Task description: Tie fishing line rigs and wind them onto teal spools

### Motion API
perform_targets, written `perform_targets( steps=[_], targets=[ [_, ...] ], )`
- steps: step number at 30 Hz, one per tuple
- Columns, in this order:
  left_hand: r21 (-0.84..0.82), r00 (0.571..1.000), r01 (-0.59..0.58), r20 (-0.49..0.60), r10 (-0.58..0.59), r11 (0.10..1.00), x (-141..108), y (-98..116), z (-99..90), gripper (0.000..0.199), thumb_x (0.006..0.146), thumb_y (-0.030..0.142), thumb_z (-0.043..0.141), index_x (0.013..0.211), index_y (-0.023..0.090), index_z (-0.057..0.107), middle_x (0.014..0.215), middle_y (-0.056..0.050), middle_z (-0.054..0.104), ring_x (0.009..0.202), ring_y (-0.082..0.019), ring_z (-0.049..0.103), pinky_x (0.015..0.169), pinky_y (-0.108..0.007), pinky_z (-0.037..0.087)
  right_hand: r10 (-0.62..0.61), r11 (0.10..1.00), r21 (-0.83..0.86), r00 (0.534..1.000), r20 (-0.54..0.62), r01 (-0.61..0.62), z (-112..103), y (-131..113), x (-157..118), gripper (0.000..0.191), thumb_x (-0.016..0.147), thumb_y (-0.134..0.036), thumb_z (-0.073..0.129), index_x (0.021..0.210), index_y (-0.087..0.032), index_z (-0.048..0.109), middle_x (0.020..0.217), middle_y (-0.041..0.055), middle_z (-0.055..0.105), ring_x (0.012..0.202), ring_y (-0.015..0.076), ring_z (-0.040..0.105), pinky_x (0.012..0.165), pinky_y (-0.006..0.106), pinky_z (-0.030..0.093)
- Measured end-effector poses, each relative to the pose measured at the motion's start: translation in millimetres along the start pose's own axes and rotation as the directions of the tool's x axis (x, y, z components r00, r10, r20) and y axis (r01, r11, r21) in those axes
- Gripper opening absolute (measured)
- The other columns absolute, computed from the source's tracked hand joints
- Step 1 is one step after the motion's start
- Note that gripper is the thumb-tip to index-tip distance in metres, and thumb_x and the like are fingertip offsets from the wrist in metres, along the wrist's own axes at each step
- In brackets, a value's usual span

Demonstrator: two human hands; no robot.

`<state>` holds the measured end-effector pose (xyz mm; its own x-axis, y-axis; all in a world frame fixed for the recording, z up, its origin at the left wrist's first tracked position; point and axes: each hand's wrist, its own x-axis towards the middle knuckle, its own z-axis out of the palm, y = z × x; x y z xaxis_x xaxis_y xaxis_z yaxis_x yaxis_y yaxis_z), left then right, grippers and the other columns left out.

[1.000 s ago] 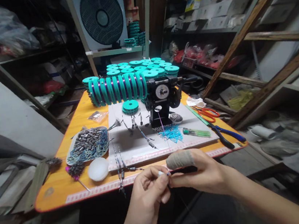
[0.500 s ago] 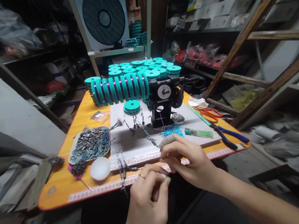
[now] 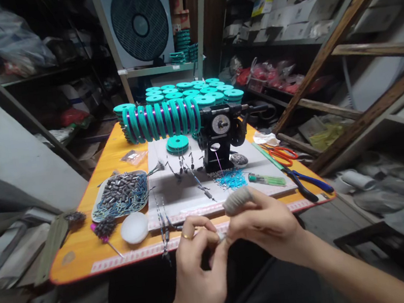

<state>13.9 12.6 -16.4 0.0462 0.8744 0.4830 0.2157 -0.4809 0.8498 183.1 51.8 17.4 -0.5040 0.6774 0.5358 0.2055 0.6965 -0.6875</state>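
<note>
My left hand point(image 3: 202, 265), with a ring on one finger, is closed in a pinch at the table's front edge. My right hand point(image 3: 267, 222) pinches right beside it, the fingertips of both hands meeting. A small whitish thing shows between them, too small to name. A grey wrap point(image 3: 238, 201) covers a finger of my right hand. Beyond the hands lie blue pieces point(image 3: 233, 179) and a green-capped clear tube point(image 3: 267, 179). A black winding machine point(image 3: 219, 139) carries a row of teal spools point(image 3: 163, 121).
The orange table point(image 3: 68, 243) holds a tray of grey and blue parts point(image 3: 120, 194), a white bowl point(image 3: 134, 228), orange-handled scissors point(image 3: 280, 155) and blue-handled pliers point(image 3: 312, 181). Teal discs point(image 3: 190, 93) stand at the back. Strands hang over the front edge.
My right hand has turned and lowered, its fingertips now meeting my left hand's. The wrapped finger has lifted away from the dark strand on the board.
</note>
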Motion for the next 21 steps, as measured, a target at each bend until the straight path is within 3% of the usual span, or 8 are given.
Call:
perform_targets(
  steps=[3, 5, 6, 8, 10, 13, 17, 21],
  targets=[
    [0.367, 0.891, -0.436, 0.048, 0.451, 0.822, -2.2, -4.5, -0.3, 0.025, 0.079, -0.004, 0.055, 0.093, 0.016, 0.058, 0.09, -0.008, 0.061, 0.078, -0.017, 0.064, 0.071, -0.027, 0.054, 0.017, 0.997, -0.078, 0.995, -0.098, -0.024, 4.9, -1.6, 13.0, 0.014, 0.09, -0.018, 0.058, 0.082, -0.019, 0.069, 0.082, 0.0031, 0.053, 0.071, 0.0121, 0.057, 0.057, 0.023, 0.048],
    [0.423, 0.83, -0.543, 0.138, 0.54, 0.726, -2.6, -5.0, -0.9, 0.032, 0.078, -0.007, 0.055, 0.101, 0.014, 0.057, 0.097, -0.012, 0.066, 0.083, -0.02, 0.066, 0.076, -0.03, 0.055, 0.022, 0.994, -0.104, 0.995, -0.094, -0.032, 8.0, -0.4, 18.5, 0.012, 0.089, -0.017, 0.059, 0.083, -0.019, 0.069, 0.08, 0.003, 0.054, 0.071, 0.0125, 0.057, 0.057, 0.023, 0.047],
    [0.401, 0.843, -0.53, 0.153, 0.516, 0.747, -2.6, -4.4, -1.4, 0.031, 0.078, -0.007, 0.055, 0.101, 0.013, 0.057, 0.099, -0.013, 0.067, 0.085, -0.02, 0.066, 0.076, -0.03, 0.054, 0.009, 0.993, -0.119, 0.996, -0.094, -0.02, 8.9, 1.2, 18.9, 0.012, 0.089, -0.015, 0.059, 0.083, -0.019, 0.068, 0.08, 0.0028, 0.054, 0.07, 0.0119, 0.056, 0.057, 0.023, 0.046],
    [0.269, 0.937, -0.348, 0.123, 0.326, 0.898, -2.4, -1.7, -2.3, 0.022, 0.081, -0.003, 0.053, 0.09, 0.016, 0.057, 0.096, -0.01, 0.066, 0.086, -0.02, 0.065, 0.073, -0.028, 0.053, -0.053, 0.988, -0.151, 0.992, -0.118, 0.035, 8.7, 5.8, 14.4, 0.011, 0.088, -0.011, 0.058, 0.087, -0.019, 0.066, 0.08, 0.0025, 0.054, 0.067, 0.0112, 0.053, 0.055, 0.022, 0.045],
    [0.011, 0.995, 0.024, 0.099, -0.025, 1.0, -2.1, 1.8, -2.9, 0.014, 0.085, 0.007, 0.054, 0.076, 0.017, 0.055, 0.09, -0.007, 0.064, 0.077, -0.016, 0.063, 0.062, -0.024, 0.051, -0.168, 0.974, -0.171, 0.981, -0.095, 0.15, 5.5, 10.6, 5.6, 0.018, 0.086, -0.005, 0.055, 0.097, -0.019, 0.06, 0.083, 0.0036, 0.055, 0.071, 0.0129, 0.053, 0.057, 0.023, 0.046],
    [-0.423, 0.878, 0.478, 0.221, -0.424, 0.77, -1.5, 5.2, -2.0, 0.02, 0.085, 0.024, 0.061, 0.069, 0.015, 0.056, 0.086, -0.003, 0.059, 0.056, -0.007, 0.051, 0.049, -0.019, 0.041, -0.293, 0.935, -0.17, 0.948, 0.122, 0.311, -1.5, 12.8, -6.4, 0.027, 0.081, -0.002, 0.053, 0.102, -0.02, 0.056, 0.094, 0.0065, 0.059, 0.081, 0.0155, 0.056, 0.065, 0.026, 0.049],
    [-0.673, 0.765, 0.604, 0.341, -0.546, 0.426, -0.8, 4.6, 2.3, 0.021, 0.077, 0.026, 0.072, 0.068, 0.013, 0.06, 0.069, 0.002, 0.052, 0.05, -0.002, 0.042, 0.048, -0.016, 0.034, -0.107, 0.981, -0.134, 0.969, 0.222, 0.139, -6.0, 5.9, -8.3, 0.02, 0.085, -0.01, 0.059, 0.103, -0.018, 0.057, 0.083, 0.0017, 0.062, 0.07, 0.0116, 0.058, 0.063, 0.022, 0.049],
    [-0.674, 0.776, 0.596, 0.344, -0.529, 0.436, 0.1, 1.9, 3.2, 0.02, 0.078, 0.027, 0.07, 0.069, 0.013, 0.059, 0.071, 0.001, 0.051, 0.049, -0.003, 0.042, 0.047, -0.017, 0.033, 0.018, 1.0, -0.011, 0.986, 0.167, -0.016, -5.3, 0.0, -5.8, 0.018, 0.083, -0.02, 0.067, 0.099, -0.018, 0.059, 0.076, 0.0006, 0.063, 0.067, 0.0124, 0.059, 0.061, 0.023, 0.051]
  ],
)
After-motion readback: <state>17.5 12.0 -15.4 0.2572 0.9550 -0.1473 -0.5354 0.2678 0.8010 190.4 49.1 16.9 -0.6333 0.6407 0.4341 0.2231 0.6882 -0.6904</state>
